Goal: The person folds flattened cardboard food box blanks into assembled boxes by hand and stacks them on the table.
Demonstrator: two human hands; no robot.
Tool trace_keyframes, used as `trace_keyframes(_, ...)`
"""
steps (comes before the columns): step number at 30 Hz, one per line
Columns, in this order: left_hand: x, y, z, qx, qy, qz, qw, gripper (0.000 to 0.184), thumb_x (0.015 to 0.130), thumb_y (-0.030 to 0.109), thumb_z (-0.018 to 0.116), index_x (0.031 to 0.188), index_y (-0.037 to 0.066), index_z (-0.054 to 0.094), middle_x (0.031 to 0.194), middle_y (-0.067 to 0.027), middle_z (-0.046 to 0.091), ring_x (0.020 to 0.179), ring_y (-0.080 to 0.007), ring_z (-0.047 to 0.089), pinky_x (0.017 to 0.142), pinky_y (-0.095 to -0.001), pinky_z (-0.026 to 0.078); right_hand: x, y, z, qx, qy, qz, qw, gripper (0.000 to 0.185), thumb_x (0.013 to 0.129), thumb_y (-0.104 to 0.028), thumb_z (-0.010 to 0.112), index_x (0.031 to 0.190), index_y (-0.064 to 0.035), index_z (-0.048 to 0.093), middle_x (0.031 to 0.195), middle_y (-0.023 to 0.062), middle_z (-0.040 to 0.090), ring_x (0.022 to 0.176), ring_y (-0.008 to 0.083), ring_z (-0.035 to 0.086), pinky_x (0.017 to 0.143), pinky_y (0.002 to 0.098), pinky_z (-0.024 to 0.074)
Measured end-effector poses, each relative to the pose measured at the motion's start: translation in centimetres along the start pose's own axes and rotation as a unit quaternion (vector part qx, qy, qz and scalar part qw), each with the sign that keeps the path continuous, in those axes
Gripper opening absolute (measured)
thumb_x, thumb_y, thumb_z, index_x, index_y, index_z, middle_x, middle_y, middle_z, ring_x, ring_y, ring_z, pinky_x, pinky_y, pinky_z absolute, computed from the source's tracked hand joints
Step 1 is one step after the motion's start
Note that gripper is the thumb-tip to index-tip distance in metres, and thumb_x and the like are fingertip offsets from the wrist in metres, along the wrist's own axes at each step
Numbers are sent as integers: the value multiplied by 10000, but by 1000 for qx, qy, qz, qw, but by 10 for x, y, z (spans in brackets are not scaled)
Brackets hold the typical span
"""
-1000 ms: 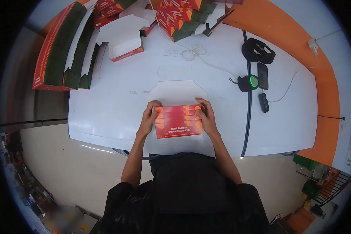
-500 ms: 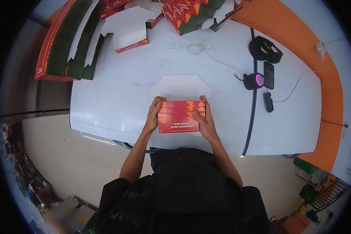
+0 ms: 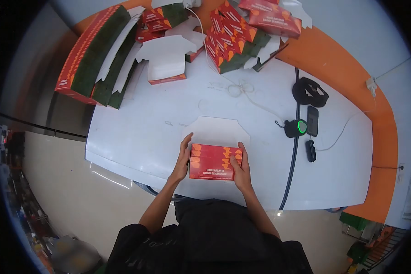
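A red cardboard box (image 3: pixel 210 163) with orange shapes and white lettering sits in front of me at the near part of the table. Its white lid flap (image 3: pixel 219 127) stretches out behind it. My right hand (image 3: pixel 241 166) grips the box's right end, thumb on the red face and fingers along the side. Along the left end, my left hand (image 3: pixel 182 160) is held with its fingers stretched out, beside the box; whether the palm touches it I cannot tell.
An open white-lined box (image 3: pixel 166 64) stands farther back on the table (image 3: pixel 137 137). Long stacked red cartons (image 3: pixel 89 55) are at the back left, a pile of red boxes (image 3: pixel 230 39) at the back. A round speaker (image 3: pixel 295 128), phone (image 3: pixel 312 121) and black strap (image 3: pixel 310 92) lie right.
My left hand has loosened from the box's left end and its fingers have straightened. The view has tilted upward, showing more of the back piles. The speaker's light went from pink to green.
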State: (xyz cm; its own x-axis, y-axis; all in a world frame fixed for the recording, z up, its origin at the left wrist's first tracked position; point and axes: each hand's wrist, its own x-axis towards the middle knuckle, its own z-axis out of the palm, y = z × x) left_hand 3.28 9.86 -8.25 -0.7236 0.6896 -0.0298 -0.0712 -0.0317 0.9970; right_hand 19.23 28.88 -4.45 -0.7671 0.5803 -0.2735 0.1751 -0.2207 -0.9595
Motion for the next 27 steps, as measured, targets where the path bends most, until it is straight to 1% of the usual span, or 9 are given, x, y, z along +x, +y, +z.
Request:
trace_keyframes(2,-14,11,0,34,13,59,998,673,1159,403,358,1694,42,167,1774,-115,167,1637,-256,105,1307,-402,103,5,-3,1,-6,-1,2,1000,645,1115,-156,524,1666,-18,219,1691,133,324,1427,194,467,1161,322,418)
trace_keyframes(5,-30,18,8,-11,-3,-38,999,680,1158,353,393,1684,15,125,1778,-111,132,1636,-230,100,1305,-370,95,0,-14,5,65,-10,42,997,667,1114,-160,528,1673,-14,195,1722,135,276,1479,209,413,1203,336,371)
trace_keyframes(6,-31,25,16,-45,43,-55,997,617,1146,264,434,1658,-13,230,1756,-119,217,1614,-226,203,1300,-345,126,-5,-18,8,101,-14,60,993,674,1113,-162,531,1675,-13,189,1724,138,270,1492,213,398,1217,340,355)
trace_keyframes(10,-23,17,26,-137,98,-81,982,588,1117,199,469,1630,-36,304,1724,-132,301,1588,-228,280,1294,-347,182,6,24,-3,-9,-2,-21,1000,716,1112,-186,547,1685,-20,150,1748,152,208,1556,221,301,1240,342,320)
trace_keyframes(15,-26,25,26,-198,130,-133,962,563,1100,169,508,1602,-40,361,1695,-137,363,1571,-217,320,1284,-340,229,4,18,0,15,-9,-15,1000,718,1123,-201,534,1692,-41,126,1764,131,170,1539,220,338,1224,333,353)
trace_keyframes(21,-12,19,23,-200,163,-107,960,507,1089,144,562,1542,-61,459,1656,-148,429,1537,-214,387,1264,-334,282,-2,21,16,31,33,-27,999,689,1126,-183,518,1691,-57,144,1753,133,185,1522,229,352,1217,339,361)
trace_keyframes(23,-4,19,13,-204,151,-105,961,498,1089,152,576,1535,-48,482,1606,-140,498,1455,-187,476,1219,-314,345,-3,22,29,9,59,-36,998,689,1125,-177,514,1691,-58,140,1745,147,192,1526,246,345,1224,350,346)
trace_keyframes(26,8,22,-12,-182,138,-99,968,473,1089,168,597,1516,-23,530,1506,-116,602,1297,-133,578,1124,-275,433,-3,23,53,56,62,-39,996,745,1123,-246,518,1683,-6,89,1751,179,160,1586,283,218,1281,387,205)
trace_keyframes(27,13,23,-19,-172,131,-98,972,463,1089,173,604,1508,-13,548,1468,-106,637,1239,-113,607,1088,-261,462,-2,25,60,49,57,-42,996,749,1124,-231,514,1688,-28,63,1748,185,152,1579,282,230,1278,390,216)
